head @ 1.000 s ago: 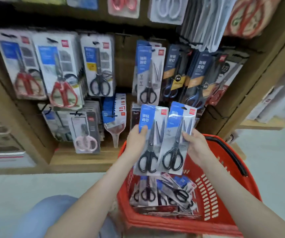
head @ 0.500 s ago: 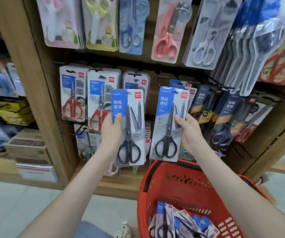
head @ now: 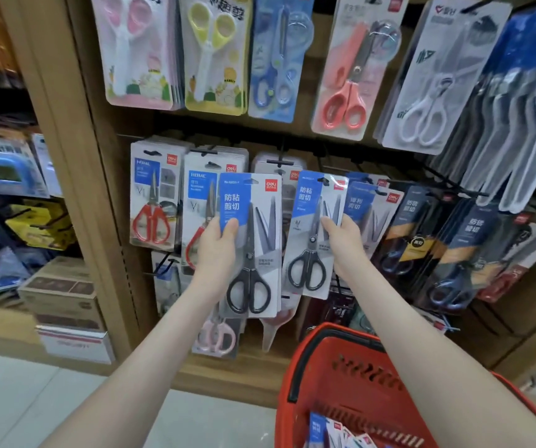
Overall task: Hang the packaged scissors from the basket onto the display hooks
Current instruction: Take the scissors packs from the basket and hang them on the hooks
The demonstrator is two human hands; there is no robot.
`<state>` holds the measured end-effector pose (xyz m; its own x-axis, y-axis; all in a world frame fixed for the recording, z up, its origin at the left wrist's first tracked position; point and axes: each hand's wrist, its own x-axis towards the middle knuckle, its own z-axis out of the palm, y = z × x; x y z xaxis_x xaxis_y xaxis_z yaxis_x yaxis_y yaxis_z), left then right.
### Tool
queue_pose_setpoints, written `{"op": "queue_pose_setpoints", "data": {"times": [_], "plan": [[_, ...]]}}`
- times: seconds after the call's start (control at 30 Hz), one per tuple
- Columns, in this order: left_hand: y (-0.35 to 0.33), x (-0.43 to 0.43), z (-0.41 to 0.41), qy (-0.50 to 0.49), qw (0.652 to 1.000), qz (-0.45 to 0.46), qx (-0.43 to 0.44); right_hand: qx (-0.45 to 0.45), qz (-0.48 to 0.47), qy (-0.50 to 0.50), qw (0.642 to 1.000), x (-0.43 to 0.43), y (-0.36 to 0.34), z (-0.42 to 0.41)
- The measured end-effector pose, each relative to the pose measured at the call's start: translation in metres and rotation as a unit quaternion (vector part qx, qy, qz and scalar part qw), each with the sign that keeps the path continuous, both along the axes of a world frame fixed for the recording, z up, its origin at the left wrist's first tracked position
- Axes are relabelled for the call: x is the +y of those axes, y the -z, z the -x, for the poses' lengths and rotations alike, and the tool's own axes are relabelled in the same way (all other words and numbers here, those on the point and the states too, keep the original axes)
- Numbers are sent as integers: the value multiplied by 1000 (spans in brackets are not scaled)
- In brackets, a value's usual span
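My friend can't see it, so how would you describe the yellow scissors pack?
On the wooden display rack, find the top row. The yellow scissors pack hangs second from the left, between the pink pack and the blue pack. Only it has yellow handles.

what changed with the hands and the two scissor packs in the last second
The left hand and right hand raised the left pack and right pack from just above the red basket to the middle hook row and spread them apart; earlier they overlapped. Both grips are unchanged, neither pack looks hung yet.
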<state>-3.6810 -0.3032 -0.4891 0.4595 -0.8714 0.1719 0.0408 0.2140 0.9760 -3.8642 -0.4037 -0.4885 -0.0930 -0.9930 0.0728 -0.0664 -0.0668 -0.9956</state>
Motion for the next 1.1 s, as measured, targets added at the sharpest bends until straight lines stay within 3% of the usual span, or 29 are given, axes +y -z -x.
{"op": "queue_pose_setpoints", "data": {"times": [0.23, 0.5, 0.67, 0.9, 1.1], "plan": [[10, -17, -9, -1, 1000, 8, -8, 72, 10, 47, 996, -35, 1, -2], [17, -16, 3, 13, 1000, -12, -23, 50, -19, 47, 997, -34, 7, 12], [13, -12, 18, 31, 999, -11, -24, 106, 67, 57, 990, 1, 2, 17], [3, -8, 49, 58, 997, 7, -53, 64, 183, -118, 974, 60, -18, 6], [-2, -4, 63, 69, 996, 16, -62, 55, 194, -145, 969, 65, -27, 12]]}}
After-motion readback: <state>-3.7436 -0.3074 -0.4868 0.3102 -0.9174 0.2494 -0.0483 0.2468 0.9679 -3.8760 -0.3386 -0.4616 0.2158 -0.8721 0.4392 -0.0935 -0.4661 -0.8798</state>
